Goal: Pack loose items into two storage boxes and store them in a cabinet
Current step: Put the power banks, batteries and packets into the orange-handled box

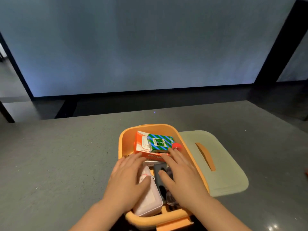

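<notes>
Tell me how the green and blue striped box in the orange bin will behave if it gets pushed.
The green and blue striped box looks like thin cardboard, so probably light and easily dented. It lies tilted on the orange and white box, not flat, so a push would likely slide it off. Its flat faces mean it should not roll.

- The orange and white carton (146, 145) in the orange storage box (124, 140) bears white capitals on its near edge, partly covered by fingers; they seem to begin "WINTLIM".
- Small print on its white top panel and on the green striped box (160, 141) is too blurred to read.
</notes>
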A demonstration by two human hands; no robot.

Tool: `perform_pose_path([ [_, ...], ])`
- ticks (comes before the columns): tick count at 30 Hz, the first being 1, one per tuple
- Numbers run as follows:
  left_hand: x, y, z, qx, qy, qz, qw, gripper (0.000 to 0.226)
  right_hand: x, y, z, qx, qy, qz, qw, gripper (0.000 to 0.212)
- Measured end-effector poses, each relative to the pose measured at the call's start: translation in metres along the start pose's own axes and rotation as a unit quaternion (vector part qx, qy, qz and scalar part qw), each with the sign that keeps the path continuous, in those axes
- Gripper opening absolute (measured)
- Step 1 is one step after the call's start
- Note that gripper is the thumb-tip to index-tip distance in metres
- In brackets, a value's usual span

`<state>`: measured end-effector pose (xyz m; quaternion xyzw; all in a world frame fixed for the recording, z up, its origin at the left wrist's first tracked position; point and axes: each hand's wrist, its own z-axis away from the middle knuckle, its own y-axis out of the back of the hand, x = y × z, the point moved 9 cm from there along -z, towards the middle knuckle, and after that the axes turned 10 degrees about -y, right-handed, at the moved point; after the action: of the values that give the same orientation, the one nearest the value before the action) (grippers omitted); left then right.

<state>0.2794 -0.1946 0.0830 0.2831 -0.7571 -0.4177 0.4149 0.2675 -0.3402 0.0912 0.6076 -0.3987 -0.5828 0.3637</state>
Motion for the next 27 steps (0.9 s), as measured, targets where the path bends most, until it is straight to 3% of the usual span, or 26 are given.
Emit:
perform_pose_path([
  [4, -0.028, 0.003, -0.051, -0.019, -0.029, -0.064, 0.997, 0.05, -0.012, -0.005, 0.043, 0.063, 0.028, 0.033, 0.997, 0.047],
  [7, -0.041, -0.013, -0.084, -0.08, -0.056, -0.143, 0.985, 0.058, -0.001, -0.003, 0.052, 0.092, -0.031, 0.026, 0.995, 0.045],
  [11, -0.053, -0.025, -0.113, -0.117, -0.062, -0.175, 0.976, 0.059, 0.003, 0.0, 0.053, 0.124, -0.014, -0.011, 0.992, 0.048],
  [19, -0.085, -0.009, -0.12, -0.114, 0.038, -0.142, 0.983, 0.057, 0.001, 0.008, 0.042, 0.146, 0.068, -0.066, 0.985, 0.051],
  [27, -0.141, 0.038, -0.05, -0.079, 0.162, -0.188, 0.966, 0.051, 0.007, -0.002, -0.02, 0.048, 0.185, -0.072, 0.979, 0.046],
])
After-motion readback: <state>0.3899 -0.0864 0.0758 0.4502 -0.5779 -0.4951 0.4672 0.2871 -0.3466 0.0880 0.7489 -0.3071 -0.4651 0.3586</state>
